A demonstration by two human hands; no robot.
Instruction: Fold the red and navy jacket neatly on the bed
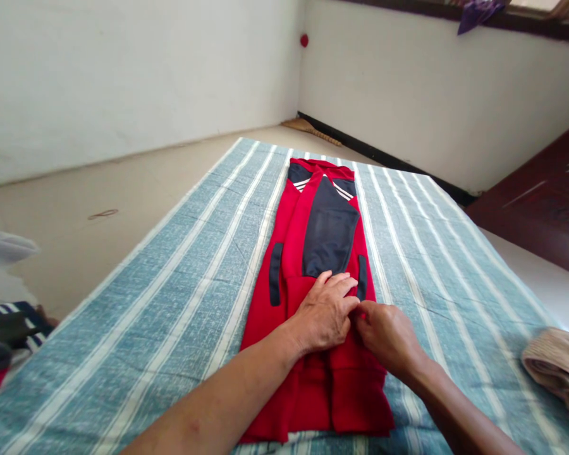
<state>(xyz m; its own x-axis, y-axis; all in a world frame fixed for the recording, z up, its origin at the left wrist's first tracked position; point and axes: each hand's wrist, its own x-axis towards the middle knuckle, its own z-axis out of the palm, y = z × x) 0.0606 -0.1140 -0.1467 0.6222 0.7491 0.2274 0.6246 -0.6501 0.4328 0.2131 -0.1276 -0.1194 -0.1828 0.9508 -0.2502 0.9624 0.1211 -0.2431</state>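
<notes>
A red and navy track jacket with white stripes near its shoulders lies lengthwise on the striped bedspread. Its sides are folded inward, and a sleeve with a large navy panel runs down the middle. My left hand rests on the sleeve just below that panel, fingers stretched out over the red cloth. Right beside it, my right hand has its fingers closed in a pinch on the jacket's right side, close to the navy pocket trim. Its fingertips are partly hidden. The jacket's hem lies toward me.
A rolled beige cloth sits at the right edge of the bedspread. Dark and white clothes are heaped at the left. Farther off, a broom lies on the floor by the wall corner, and a dark red piece of furniture stands at right.
</notes>
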